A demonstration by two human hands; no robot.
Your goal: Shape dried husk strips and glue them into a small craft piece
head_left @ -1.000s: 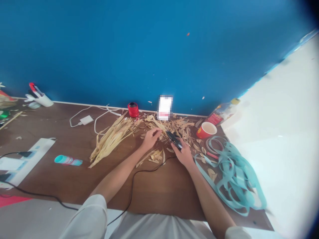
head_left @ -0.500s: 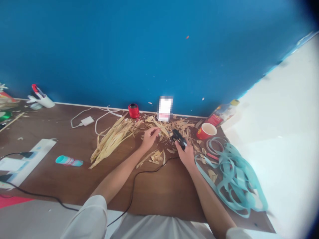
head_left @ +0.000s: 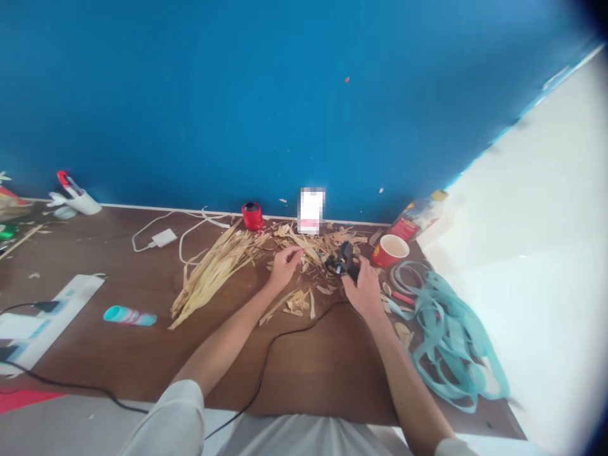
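Observation:
My right hand (head_left: 365,288) is wrapped around the handle of a black hot glue gun (head_left: 346,258), whose nozzle points left over the dry husk scraps. A black cord (head_left: 280,339) runs from it across the table to the front edge. My left hand (head_left: 285,267) is closed in a pinch to the left of the glue gun; what lies between its fingertips is too small to make out. Left of that hand lies a bundle of pale dry husk strips (head_left: 213,272). Loose husk pieces (head_left: 298,301) are scattered in front of and between the hands.
A red paper cup (head_left: 390,251) and a tangled teal ribbon (head_left: 451,335) are at the right. At the back stand a red spool (head_left: 252,216) and a bright blurred-out object (head_left: 311,210). A white charger (head_left: 164,238), teal tube (head_left: 130,315) and power strip (head_left: 76,297) lie left.
My right hand has shifted slightly right and the glue gun has turned, its nozzle now pointing more to the left. The left hand stays pinched in nearly the same place.

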